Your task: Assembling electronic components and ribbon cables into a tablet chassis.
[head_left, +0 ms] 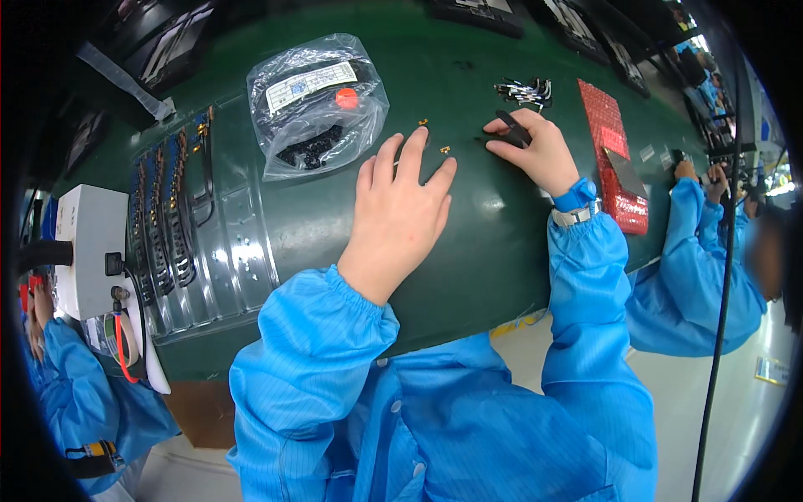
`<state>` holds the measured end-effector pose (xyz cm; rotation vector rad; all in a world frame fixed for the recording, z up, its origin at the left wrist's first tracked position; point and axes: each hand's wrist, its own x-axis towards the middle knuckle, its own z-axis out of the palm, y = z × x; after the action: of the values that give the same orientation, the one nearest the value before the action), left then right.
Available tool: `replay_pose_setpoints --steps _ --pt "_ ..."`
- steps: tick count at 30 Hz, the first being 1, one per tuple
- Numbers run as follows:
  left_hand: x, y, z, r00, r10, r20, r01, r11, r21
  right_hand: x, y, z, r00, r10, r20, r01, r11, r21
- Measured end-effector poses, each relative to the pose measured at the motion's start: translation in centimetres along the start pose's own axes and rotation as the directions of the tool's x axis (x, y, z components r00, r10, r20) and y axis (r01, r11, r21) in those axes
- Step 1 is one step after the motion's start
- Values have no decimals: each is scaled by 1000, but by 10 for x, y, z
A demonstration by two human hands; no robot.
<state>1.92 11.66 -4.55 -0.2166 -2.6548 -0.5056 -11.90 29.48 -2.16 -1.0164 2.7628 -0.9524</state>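
Note:
My left hand (395,213) lies over the green mat with its fingers spread. Its fingertips are close to two tiny gold-coloured parts (445,151), the farther one just past the middle finger. My right hand (539,151) is closed around black tweezers (517,130), whose tips point left toward the gold parts without touching them. A blue wrist strap (575,196) sits on the right wrist. Beyond my left hand lies a clear plastic bag (318,105) with a white label, a red dot and many small black pieces inside. A small pile of black and silver parts (524,92) lies beyond my right hand.
At left, a clear tray (238,243) holds rows of black cables with gold ends. Beside it stands a white box (90,251) with cords. Red bubble wrap (615,159) lies at right. Co-workers in blue sleeves (686,217) sit on both sides. A black cable (726,293) hangs at right.

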Motion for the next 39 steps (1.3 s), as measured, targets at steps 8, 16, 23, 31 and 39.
replay_pose_setpoints --steps 8,16,23,31,39 --pt "-1 1 0 1000 -15 -6 15 1000 -8 4 -3 14 997 -72 -40 71 997 -40" --pt "-4 2 1 998 -54 -21 55 998 29 2 -25 35 974 -214 -77 222 967 122" --pt "-5 1 3 998 -62 -26 64 997 43 9 -22 40 974 -224 -6 224 972 77" --pt "-7 1 5 997 -71 -37 73 996 44 10 -8 27 877 -477 63 479 878 -14" --pt "-8 0 7 997 -61 -43 63 997 43 8 -10 20 910 -407 79 403 913 62"
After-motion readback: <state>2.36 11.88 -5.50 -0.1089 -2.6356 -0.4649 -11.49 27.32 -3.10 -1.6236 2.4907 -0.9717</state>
